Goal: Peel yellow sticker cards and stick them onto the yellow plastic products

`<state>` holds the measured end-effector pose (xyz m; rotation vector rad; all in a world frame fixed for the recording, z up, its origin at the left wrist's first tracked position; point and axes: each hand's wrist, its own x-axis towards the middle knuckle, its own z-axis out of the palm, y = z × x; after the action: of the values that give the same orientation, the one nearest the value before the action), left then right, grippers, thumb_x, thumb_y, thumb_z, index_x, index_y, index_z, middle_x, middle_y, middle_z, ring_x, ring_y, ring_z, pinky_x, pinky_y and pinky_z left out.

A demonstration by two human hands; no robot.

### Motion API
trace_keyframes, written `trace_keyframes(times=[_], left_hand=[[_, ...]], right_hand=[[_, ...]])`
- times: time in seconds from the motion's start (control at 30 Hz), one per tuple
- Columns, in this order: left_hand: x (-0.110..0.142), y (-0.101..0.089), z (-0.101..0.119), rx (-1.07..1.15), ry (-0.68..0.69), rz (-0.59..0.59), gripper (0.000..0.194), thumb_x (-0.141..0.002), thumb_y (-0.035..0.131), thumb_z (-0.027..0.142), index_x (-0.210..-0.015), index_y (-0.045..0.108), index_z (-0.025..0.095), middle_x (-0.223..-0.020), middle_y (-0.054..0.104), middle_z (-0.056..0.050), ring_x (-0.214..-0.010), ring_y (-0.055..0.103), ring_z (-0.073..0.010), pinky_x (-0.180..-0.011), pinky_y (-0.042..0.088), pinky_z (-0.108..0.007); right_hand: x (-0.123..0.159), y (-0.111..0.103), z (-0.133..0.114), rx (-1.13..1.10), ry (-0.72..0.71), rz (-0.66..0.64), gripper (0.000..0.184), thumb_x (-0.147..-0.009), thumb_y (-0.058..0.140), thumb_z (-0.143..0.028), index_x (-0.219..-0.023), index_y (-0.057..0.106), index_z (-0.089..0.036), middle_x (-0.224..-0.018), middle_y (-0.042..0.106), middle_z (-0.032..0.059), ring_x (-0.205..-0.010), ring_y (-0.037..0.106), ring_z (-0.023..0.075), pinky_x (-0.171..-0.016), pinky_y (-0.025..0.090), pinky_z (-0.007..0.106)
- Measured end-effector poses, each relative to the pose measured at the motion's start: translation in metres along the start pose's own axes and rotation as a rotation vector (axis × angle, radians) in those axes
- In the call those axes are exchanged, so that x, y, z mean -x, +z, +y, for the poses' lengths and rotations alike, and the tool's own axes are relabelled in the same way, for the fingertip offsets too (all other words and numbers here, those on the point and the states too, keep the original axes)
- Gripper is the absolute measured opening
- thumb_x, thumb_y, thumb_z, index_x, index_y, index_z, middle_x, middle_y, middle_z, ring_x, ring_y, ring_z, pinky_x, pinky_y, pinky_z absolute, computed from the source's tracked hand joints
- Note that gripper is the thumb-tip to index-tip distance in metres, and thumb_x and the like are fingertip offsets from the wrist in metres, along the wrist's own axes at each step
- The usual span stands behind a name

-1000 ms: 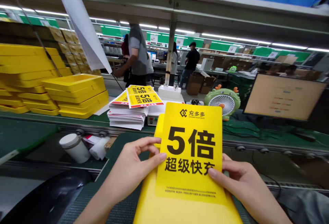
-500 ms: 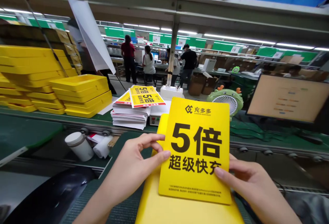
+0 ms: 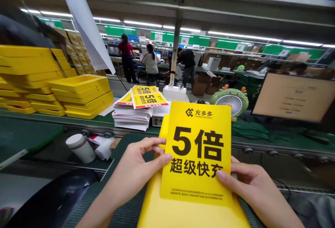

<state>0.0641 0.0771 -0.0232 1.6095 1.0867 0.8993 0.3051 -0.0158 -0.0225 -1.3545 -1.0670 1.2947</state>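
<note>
Lower centre of frame: left hand (image 3: 136, 172) and right hand (image 3: 248, 186) pinched yellow card (image 3: 197, 154) by side edges, card over yellow tray (image 3: 183, 217). Card stack (image 3: 136, 111) upper centre-left on tabletop (image 3: 31, 134).
</note>
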Motion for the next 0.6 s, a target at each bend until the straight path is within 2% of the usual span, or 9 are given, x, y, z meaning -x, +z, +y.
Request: trace_keyframes(times=[0.13, 0.6], left_hand=[[0.0002, 0.0002, -0.0014, 0.022, -0.019, -0.004, 0.036, -0.074, 0.072, 0.044, -0.101, 0.066, 0.021, -0.083, 0.061, 0.0, -0.088, 0.06, -0.0195, -0.088, 0.047, -0.032], [0.0019, 0.0009, -0.003, 0.01, -0.031, -0.015, 0.035, -0.073, 0.072, 0.045, -0.096, 0.067, 0.02, -0.083, 0.062, -0.001, -0.089, 0.058, -0.0209, -0.09, 0.046, -0.034]], right_hand=[[-0.0008, -0.0012, 0.002, 0.01, -0.012, -0.009, 0.022, -0.077, 0.074, -0.044, -0.095, 0.076, -0.031, -0.112, 0.063, 0.0068, -0.101, 0.061, 0.025, -0.084, 0.057, 0.028], [-0.0031, -0.0067, 0.0103, 0.08, -0.056, -0.017, 0.022, -0.079, 0.072, -0.043, -0.098, 0.074, -0.033, -0.111, 0.062, 0.0076, -0.105, 0.058, 0.0281, -0.088, 0.057, 0.038]])
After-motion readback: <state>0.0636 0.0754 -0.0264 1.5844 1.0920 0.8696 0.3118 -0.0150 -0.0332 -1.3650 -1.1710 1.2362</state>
